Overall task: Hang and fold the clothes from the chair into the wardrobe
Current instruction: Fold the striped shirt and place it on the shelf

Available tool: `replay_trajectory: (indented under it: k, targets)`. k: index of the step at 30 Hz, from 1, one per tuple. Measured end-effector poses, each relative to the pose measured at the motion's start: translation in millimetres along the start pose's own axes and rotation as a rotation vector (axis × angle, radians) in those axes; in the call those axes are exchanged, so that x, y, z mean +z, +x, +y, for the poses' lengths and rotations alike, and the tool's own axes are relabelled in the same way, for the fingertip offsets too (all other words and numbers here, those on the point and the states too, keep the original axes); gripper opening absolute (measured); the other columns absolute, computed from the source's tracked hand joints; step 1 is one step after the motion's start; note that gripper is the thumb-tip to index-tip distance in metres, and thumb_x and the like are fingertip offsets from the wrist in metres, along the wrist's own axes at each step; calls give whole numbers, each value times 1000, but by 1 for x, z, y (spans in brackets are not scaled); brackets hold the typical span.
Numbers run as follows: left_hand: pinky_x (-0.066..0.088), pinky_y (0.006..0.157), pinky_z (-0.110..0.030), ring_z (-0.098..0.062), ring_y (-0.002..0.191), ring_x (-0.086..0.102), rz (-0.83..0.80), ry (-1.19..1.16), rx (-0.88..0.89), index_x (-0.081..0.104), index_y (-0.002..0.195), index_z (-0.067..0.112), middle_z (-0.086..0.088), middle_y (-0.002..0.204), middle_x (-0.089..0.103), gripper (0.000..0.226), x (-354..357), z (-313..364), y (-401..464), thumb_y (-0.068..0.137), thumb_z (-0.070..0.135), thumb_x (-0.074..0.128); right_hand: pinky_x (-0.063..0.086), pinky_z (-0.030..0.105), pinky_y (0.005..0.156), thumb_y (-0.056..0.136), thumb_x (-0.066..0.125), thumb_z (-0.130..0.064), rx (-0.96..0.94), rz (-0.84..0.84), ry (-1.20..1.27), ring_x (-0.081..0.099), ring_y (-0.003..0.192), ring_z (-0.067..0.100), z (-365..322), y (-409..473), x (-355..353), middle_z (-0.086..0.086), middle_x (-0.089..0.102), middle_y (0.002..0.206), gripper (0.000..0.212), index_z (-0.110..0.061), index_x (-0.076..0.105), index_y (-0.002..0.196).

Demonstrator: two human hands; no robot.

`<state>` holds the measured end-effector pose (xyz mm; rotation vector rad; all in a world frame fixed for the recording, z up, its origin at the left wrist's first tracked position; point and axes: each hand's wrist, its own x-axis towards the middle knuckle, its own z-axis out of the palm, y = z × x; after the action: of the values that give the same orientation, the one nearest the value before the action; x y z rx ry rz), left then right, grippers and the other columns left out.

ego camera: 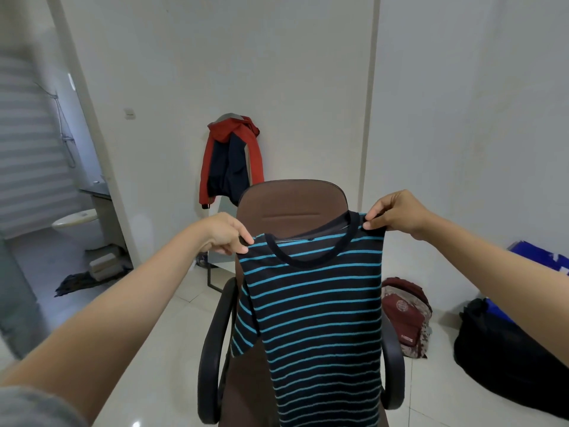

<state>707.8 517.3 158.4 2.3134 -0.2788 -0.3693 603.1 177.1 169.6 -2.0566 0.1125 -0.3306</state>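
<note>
We held the striped shirt [314, 318] up before the chair [292, 204], left hand [223, 234] and right hand [395, 214] each pinching 1 shoulder. Its long axis hung straight down; both hands sat equally near, right slightly higher.

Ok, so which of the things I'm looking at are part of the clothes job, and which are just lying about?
Part of the job:
- striped shirt, pinched at the shoulders by the left hand and right hand
- brown chair behind it

Just lying about:
- red jacket hanging at the wall
- maroon backpack on the floor
- black bag on the floor
- toilet through the doorway
</note>
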Motion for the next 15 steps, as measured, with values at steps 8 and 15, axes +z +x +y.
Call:
replay_trajectory:
  k: [8, 15]
  targets:
    - [58, 77, -26, -20, 91, 67, 82, -361, 229, 72, 83, 13, -7, 98, 69, 27, -1, -7, -2, 80, -13, 63, 55, 19, 57, 67, 79, 8, 13, 37, 7, 67, 66, 18, 9, 3, -6, 5, 70, 64, 14, -1, 68, 70]
    - [56, 87, -32, -21, 93, 67, -14, -401, 377, 77, 74, 22, -10, 99, 70, 35, -11, -11, -1, 80, -11, 64, 56, 23, 60, 73, 70, 14, 54, -99, 229, 66, 67, 22, 1, 7, -3, 5, 66, 62, 23, -5, 61, 64]
